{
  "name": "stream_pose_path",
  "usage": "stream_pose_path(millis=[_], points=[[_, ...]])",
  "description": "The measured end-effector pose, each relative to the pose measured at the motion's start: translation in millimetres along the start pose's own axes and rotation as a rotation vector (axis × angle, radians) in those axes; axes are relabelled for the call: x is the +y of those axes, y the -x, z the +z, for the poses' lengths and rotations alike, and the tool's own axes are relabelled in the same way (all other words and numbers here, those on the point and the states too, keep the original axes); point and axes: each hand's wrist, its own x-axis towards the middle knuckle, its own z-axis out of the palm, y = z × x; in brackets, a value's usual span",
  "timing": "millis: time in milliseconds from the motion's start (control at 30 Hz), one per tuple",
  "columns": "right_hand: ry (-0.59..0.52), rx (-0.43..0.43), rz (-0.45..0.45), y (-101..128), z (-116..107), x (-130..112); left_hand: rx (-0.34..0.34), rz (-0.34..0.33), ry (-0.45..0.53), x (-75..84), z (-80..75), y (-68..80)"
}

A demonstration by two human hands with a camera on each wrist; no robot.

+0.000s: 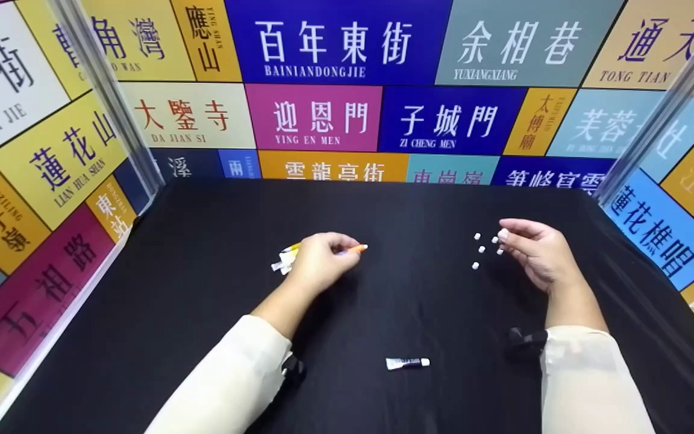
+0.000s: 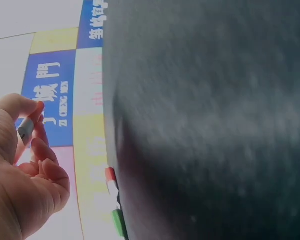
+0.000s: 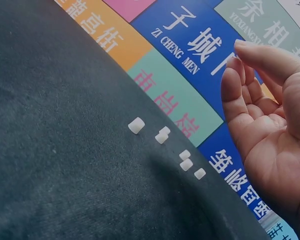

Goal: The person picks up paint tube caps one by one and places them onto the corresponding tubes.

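Your biggest risk here is the scatter of small white cube-shaped pieces (image 1: 481,248) on the black cloth-covered table (image 1: 202,289). They lie loose and close together just beside your right fingertips, so a careless sweep of that hand could flick them apart or roll one off toward the table's far edge. The soft cloth may also let a piece tip or hide in a fold, which I judge would make a clean pick harder. The bundle of slim orange-and-yellow pens (image 1: 290,258) under your left hand could slip too, since only part of it seems pinned.

Your left hand (image 1: 321,262) is curled over that bundle, fingers bent round it; an orange tip (image 1: 359,247) sticks out on the right side and white ends show on the left. The left wrist view shows your thumb and forefinger pinching a small grey cylinder-like end (image 2: 26,129), though it is too blurred to say exactly which part this is.

Your right hand (image 1: 534,250) holds nothing: palm turned inward, fingers loosely bent and relaxed, the tips just beside the nearest white piece, possibly touching it. A small white tube with dark print (image 1: 407,363) lies well apart from both hands, near you between your cream sleeves (image 1: 588,380).
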Motion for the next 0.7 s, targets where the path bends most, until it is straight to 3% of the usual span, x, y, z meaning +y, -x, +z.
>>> stream_pose_path(millis=[467, 700], points=[[0.003, -0.019, -0.046, 1, 21, -14, 0.031, 0.156, 0.05, 36.9, 6.7, 19.1], [0.068, -0.039, -0.094, 4, 35, -24, 0.082, 0.226, 0.086, 50.3, 10.3, 29.3]])
